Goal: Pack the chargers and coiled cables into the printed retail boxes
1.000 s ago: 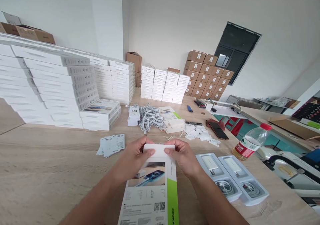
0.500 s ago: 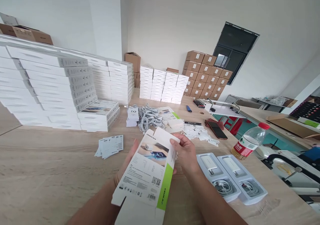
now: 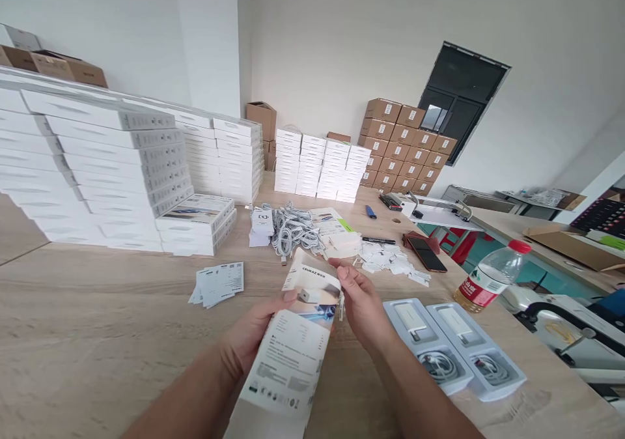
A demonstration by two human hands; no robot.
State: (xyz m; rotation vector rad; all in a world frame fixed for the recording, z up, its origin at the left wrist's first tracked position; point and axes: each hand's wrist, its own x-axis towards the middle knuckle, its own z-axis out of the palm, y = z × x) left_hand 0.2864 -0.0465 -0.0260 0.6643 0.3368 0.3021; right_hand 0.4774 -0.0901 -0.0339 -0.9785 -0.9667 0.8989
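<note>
A printed cardboard box (image 3: 290, 354), white with a charger picture, is held tilted in front of me. My left hand (image 3: 256, 325) grips its left edge, thumb on the printed face, other fingers hidden behind. My right hand (image 3: 360, 302) pinches the upper right edge with thumb and fingers. The box is partly folded, its long panel bent back along the right side, and its lower end runs out of view. Right of my right hand lie two white trays, the near one (image 3: 410, 301) and the far one (image 3: 481, 341), each with a charger and a coiled cable.
Left stand tall stacks of white boxes (image 3: 112, 159). Paper cards (image 3: 219, 284), bundled grey cables (image 3: 293, 227) and small white slips (image 3: 390, 260) lie on the table. A phone (image 3: 426, 254) and a plastic bottle (image 3: 488, 279) are at right. Brown cartons (image 3: 390, 146) are stacked behind.
The box has been folded narrower: its green side panel has turned out of sight. My left thumb has moved onto the printed face, and my right hand has stayed near the upper edge.
</note>
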